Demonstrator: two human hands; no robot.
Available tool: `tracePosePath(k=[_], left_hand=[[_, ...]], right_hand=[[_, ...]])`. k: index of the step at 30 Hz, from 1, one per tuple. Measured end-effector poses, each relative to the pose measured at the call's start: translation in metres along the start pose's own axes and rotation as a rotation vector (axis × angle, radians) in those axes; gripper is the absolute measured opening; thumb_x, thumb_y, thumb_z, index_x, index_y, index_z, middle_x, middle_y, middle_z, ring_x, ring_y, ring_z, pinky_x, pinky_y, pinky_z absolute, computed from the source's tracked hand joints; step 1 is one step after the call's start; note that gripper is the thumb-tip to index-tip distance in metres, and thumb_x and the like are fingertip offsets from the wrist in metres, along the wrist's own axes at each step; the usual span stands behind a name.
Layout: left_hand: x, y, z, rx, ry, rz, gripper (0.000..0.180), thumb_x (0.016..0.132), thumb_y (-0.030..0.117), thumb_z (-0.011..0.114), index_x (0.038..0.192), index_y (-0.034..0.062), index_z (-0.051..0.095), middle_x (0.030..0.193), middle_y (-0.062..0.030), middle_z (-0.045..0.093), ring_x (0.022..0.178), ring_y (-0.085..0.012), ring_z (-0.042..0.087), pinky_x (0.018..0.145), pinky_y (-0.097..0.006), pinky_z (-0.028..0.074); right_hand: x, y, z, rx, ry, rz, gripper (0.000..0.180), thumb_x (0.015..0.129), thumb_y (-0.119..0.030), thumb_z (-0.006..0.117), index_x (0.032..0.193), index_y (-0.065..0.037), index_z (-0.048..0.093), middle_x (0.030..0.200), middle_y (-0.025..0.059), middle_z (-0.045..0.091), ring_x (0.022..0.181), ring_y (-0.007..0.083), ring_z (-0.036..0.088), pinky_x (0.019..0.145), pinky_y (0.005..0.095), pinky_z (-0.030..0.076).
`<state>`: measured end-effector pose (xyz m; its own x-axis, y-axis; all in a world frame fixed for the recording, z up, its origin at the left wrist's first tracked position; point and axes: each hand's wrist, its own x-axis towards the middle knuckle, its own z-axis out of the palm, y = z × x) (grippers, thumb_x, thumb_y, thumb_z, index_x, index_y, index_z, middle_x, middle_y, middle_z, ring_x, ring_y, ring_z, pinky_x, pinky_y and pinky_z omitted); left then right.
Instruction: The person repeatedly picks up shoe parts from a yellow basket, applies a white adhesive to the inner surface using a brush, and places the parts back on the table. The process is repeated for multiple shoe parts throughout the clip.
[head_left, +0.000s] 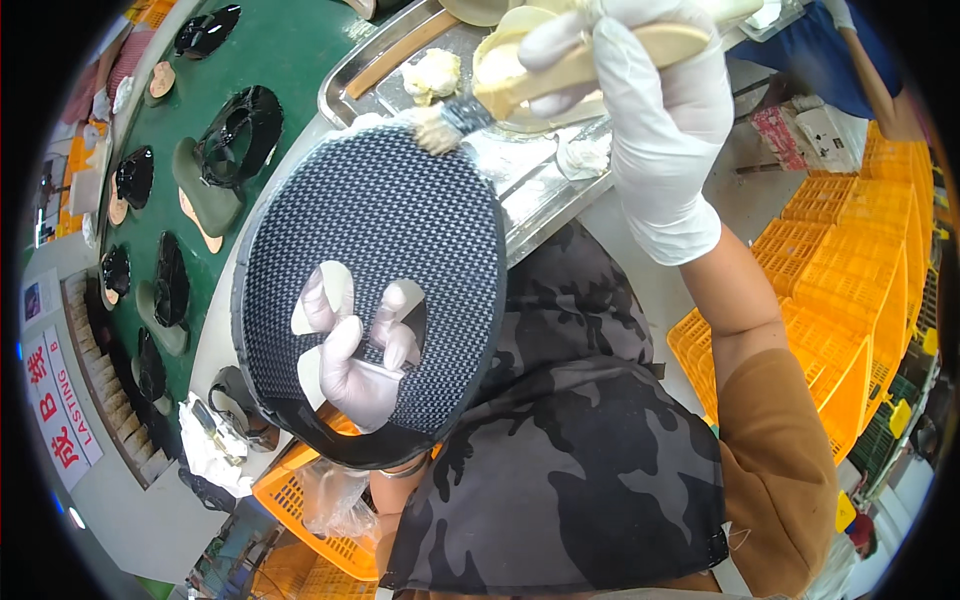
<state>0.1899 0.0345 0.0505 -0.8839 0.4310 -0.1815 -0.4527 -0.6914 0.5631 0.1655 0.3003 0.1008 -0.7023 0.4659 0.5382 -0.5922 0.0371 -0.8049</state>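
My left hand [362, 385], in a white glove, grips a shoe upper [365, 210] with its woven black-and-grey inner side facing up. Fingers show in the openings of the upper, near its black glossy end. My right hand [665, 120], also gloved, is closed around a wooden-handled brush [560, 80]. The brush's pale bristles meet the far edge of the upper. Just beyond lies a metal tray [540, 195] with a lump of cream-coloured paste [433, 75]. Part of a pale container [500, 60] is hidden behind the brush and right hand.
Black shoe uppers [240, 135] and shoe lasts [203, 190] stand along the green conveyor belt [270, 45] on the left. Orange crates [815, 270] are stacked at right; another orange crate [330, 530] sits low at left. A co-worker's arm [875, 80] shows at far right.
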Motion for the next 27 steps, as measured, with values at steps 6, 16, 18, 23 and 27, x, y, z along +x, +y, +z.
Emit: tracePosePath(k=[6, 16, 18, 23, 27], left_hand=[[0.015, 0.000, 0.012, -0.093, 0.042, 0.119, 0.053, 0.083, 0.000, 0.033, 0.133, 0.0183, 0.035, 0.122, -0.0126, 0.046, 0.110, -0.0262, 0.051, 0.061, -0.024, 0.043], [0.025, -0.001, 0.032, -0.028, 0.159, 0.220, 0.061, 0.074, -0.005, 0.037, 0.130, 0.0166, 0.036, 0.127, 0.0023, 0.044, 0.109, -0.0282, 0.053, 0.068, -0.027, 0.048], [0.030, -0.002, 0.033, -0.009, 0.119, 0.289, 0.059, 0.074, -0.004, 0.037, 0.130, 0.0140, 0.036, 0.128, 0.0007, 0.042, 0.109, -0.0283, 0.052, 0.068, -0.027, 0.049], [0.041, -0.006, 0.043, 0.131, 0.218, 0.453, 0.056, 0.074, -0.004, 0.037, 0.129, 0.0113, 0.039, 0.128, -0.0041, 0.040, 0.110, -0.0300, 0.051, 0.066, -0.028, 0.048], [0.042, 0.000, 0.043, 0.190, 0.056, 0.522, 0.055, 0.075, -0.005, 0.037, 0.128, 0.0117, 0.041, 0.127, 0.0024, 0.043, 0.111, -0.0311, 0.050, 0.070, -0.030, 0.047]], right_hand=[[-0.043, -0.004, -0.024, 0.135, -0.078, 0.183, 0.016, 0.089, 0.000, 0.042, 0.105, 0.000, 0.040, 0.090, 0.0162, 0.058, 0.074, 0.0175, 0.063, 0.054, 0.0211, 0.052], [-0.021, -0.003, -0.010, 0.071, 0.014, 0.119, 0.016, 0.092, -0.007, 0.037, 0.106, 0.000, 0.041, 0.086, 0.0165, 0.058, 0.070, 0.0180, 0.061, 0.053, 0.0239, 0.052], [-0.036, -0.002, -0.009, 0.055, -0.004, 0.179, 0.015, 0.091, -0.008, 0.039, 0.105, -0.001, 0.041, 0.085, 0.0157, 0.058, 0.069, 0.0180, 0.060, 0.053, 0.0242, 0.052], [-0.053, -0.021, -0.011, 0.178, -0.046, 0.396, 0.014, 0.092, -0.009, 0.038, 0.104, -0.002, 0.040, 0.083, 0.0148, 0.058, 0.065, 0.0171, 0.058, 0.047, 0.0230, 0.050], [-0.036, -0.013, -0.002, 0.142, 0.047, 0.258, 0.015, 0.092, -0.008, 0.036, 0.105, -0.001, 0.040, 0.081, 0.0151, 0.057, 0.061, 0.0165, 0.057, 0.048, 0.0232, 0.049]])
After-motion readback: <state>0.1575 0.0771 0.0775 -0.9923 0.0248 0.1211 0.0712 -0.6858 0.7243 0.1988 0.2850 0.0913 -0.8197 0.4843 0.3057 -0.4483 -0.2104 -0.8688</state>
